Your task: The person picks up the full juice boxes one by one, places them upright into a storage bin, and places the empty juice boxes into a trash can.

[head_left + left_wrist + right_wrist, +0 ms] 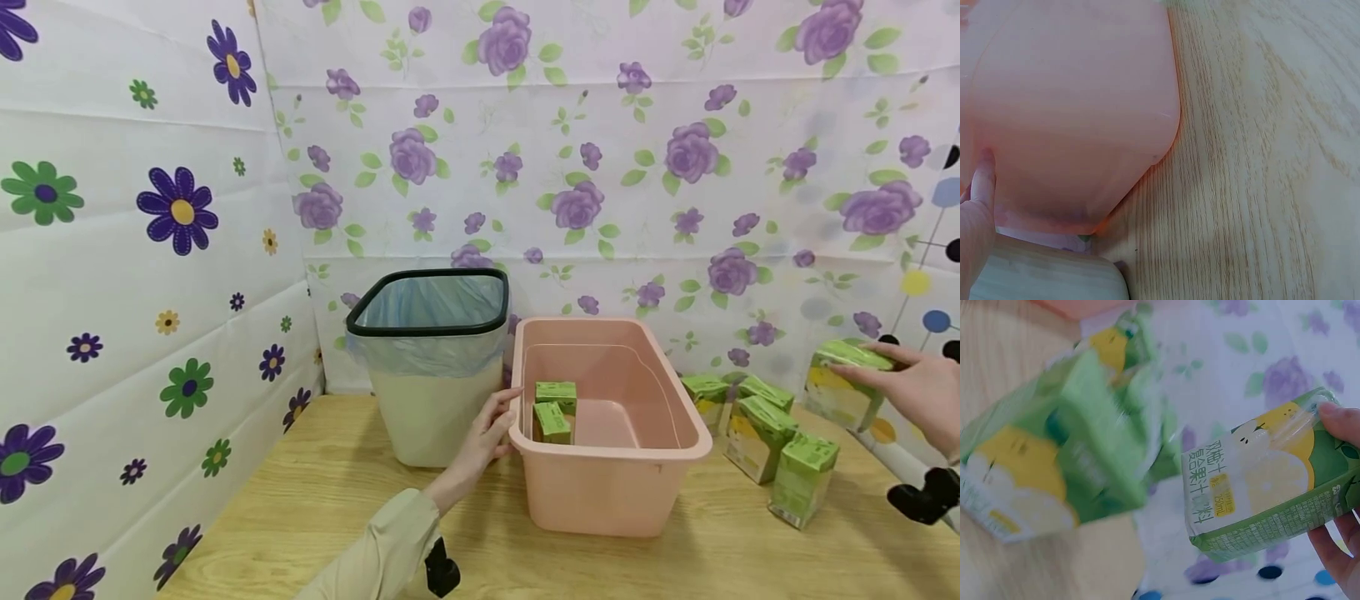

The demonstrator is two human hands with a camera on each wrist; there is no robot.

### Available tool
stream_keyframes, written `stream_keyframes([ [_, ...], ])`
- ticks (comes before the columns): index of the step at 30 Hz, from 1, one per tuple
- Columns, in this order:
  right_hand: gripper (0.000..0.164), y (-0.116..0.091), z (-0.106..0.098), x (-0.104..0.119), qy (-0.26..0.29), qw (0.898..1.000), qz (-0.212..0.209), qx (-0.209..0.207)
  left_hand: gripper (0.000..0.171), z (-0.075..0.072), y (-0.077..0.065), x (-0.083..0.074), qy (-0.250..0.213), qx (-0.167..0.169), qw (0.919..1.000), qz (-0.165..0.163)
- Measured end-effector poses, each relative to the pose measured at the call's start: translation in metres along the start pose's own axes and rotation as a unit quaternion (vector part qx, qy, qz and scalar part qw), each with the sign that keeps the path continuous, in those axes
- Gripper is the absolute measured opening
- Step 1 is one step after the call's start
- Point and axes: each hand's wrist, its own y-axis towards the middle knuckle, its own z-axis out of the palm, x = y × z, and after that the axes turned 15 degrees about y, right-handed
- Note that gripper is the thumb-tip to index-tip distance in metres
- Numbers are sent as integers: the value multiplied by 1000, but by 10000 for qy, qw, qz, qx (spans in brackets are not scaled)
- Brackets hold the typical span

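Observation:
My left hand (480, 437) grips the left rim of a pink plastic tub (600, 492), its thumb against the outer wall in the left wrist view. Two green juice cartons (552, 423) lie inside the tub, near its left wall. At the far right, my right hand (924, 396) holds another juice carton (1266, 478) between thumb and fingers, tilted, with a lemon-yellow fruit picture on its side. Several more cartons (804, 479) stand on the table between the tub and that hand; one looms large and blurred in the right wrist view.
A pale bin (435, 417) with a black rim and a blue bag liner stands left of the tub, close to my left hand. The wooden table (322, 500) runs up to flowered cloth (450, 208) hung behind it and on the left.

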Motion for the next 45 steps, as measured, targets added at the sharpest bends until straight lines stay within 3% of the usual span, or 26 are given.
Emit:
stream_keyframes([
  [3,73,0,7,20,-1072,9922,-459,-443,41,0,0,0,6,0,10000,-5],
  [5,68,1,10,30,-1082,9912,-641,-420,41,-1,0,0,5,3,10000,-12],
  [11,64,4,19,52,-831,9937,-716,-209,41,0,0,0,-27,6,10000,-32],
  [15,50,4,27,67,-470,9964,-679,-187,41,0,-1,0,-43,-13,10000,-3],
  [18,54,7,34,75,-232,9985,-501,19,41,0,-1,1,-44,-29,10000,13],
  [19,56,23,32,58,-291,9986,-437,20,41,0,-1,1,-46,-35,10000,11],
  [23,65,23,44,77,-148,9987,-278,409,40,1,-1,1,-59,-55,10000,-20],
  [25,63,22,50,88,-27,9978,-367,558,40,0,-1,1,-43,-58,10000,-19],
  [26,63,6,59,113,80,9968,-404,686,40,0,-1,1,-40,-62,10000,-18],
  [38,68,10,104,158,461,9902,-592,1178,40,1,-2,0,-23,-80,10000,-37],
  [45,72,16,138,174,595,9870,-564,1380,41,0,-1,1,-24,-40,10000,5],
])
